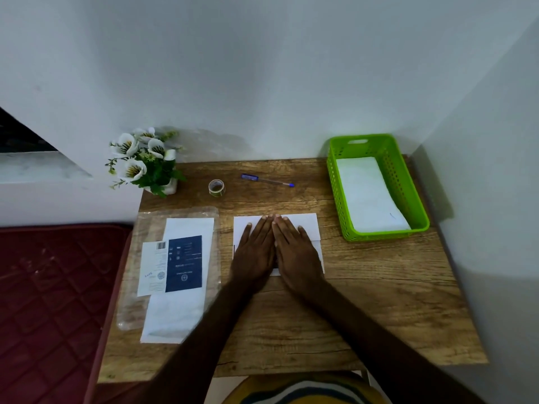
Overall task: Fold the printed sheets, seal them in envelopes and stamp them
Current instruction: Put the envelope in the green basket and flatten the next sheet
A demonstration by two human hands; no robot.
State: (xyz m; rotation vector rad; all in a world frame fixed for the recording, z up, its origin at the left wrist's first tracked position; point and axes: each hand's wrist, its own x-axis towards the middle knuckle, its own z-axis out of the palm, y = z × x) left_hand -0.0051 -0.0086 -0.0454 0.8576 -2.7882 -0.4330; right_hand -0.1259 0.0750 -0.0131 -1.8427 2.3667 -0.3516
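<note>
Sheets, left to right: stack of white envelopes lies at left of worktop inside a clear plastic wrapper, with a dark blue label and a white barcode slip on top; print on both too small and upside down to read, blue handwriting on slip illegible. Flower pot with white blooms at far left corner. Tape roll just right of it, then blue pen lying flat, both near the wall. Middle of worktop: white sheet, folded, flat under both hands. Left hand and right hand press palms down side by side, fingers straight and together, index fingertips touching; hands cover most of the sheet. Green basket at far right corner holds white paper with a small blue mark. Red mattress beside worktop on left.
</note>
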